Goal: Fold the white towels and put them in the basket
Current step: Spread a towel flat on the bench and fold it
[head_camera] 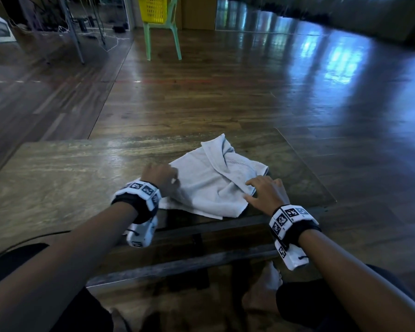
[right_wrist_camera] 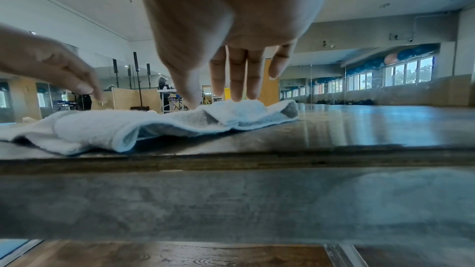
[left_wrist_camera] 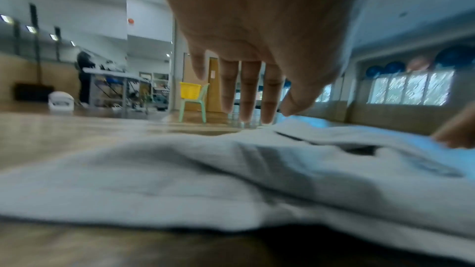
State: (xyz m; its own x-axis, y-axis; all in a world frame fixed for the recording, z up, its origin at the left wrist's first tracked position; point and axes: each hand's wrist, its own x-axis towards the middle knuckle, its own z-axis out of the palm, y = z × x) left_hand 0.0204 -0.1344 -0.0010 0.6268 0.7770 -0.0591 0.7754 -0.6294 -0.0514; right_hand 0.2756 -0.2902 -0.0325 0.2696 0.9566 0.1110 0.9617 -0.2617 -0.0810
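Seemingly the folding step is only starting. From the head view, a single white towel [head_camera: 211, 185] lies rumpled on the near part of the table [head_camera: 58, 178], one flap turned over on its far side. The left hand [head_camera: 159, 177] sits at the towel's left edge with the fingers bent down toward the cloth; whether they pinch it cannot be told from here. The right hand [head_camera: 265, 190] rests at the right edge, fingers spread and fairly straight. Well apart, across the floor, a yellow basket [head_camera: 153, 8] stands on a green chair [head_camera: 163, 37].

Along the left wrist, the fingers [left_wrist_camera: 248, 90] hang down straight and a little apart, tips just above or touching the far part of the towel [left_wrist_camera: 180, 180], closed round nothing.

Along the right wrist, the fingers [right_wrist_camera: 237, 76] reach down loosely spread onto a raised fold of the towel [right_wrist_camera: 115, 125], touching it but not gripping.

By my judgement, the next move calls for spreading the cloth flat, then taking two corners and bringing edge to edge. The basket is far off, so carrying comes much later.
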